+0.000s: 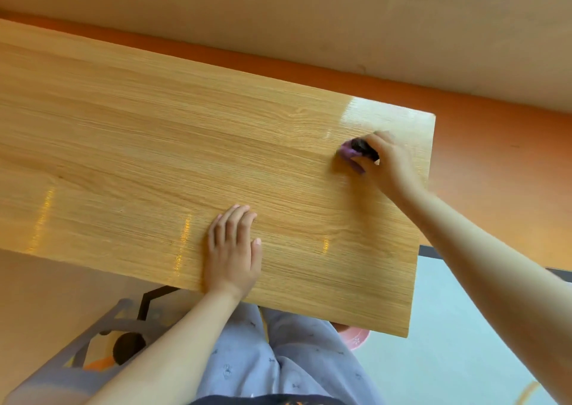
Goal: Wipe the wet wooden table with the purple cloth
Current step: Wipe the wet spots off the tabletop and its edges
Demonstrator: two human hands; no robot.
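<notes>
The purple cloth [351, 152] is held bunched up under the right hand [387, 163], whose fingers [360, 160] are closed around it, and it is pressed onto the wooden surface [154, 132] near the far right corner, just below a glossy patch [380, 110] that may be remaining water or only reflected light; which of the two cannot be told. The cloth is balled rather than spread, probably so that firm pressure can be put on a small area. The right arm is stretched well out, since that corner lies far from the body. The left hand [233, 249] is laid flat on the surface close to the near edge, fingers open and together, gripping nothing; it is judged to be placed there as a brace for the reach and to steady the table against the wiping push. Bright streaks [182, 243] are seen near the front edge as well, so more passes are likely needed there. Nothing else lies on the surface.
</notes>
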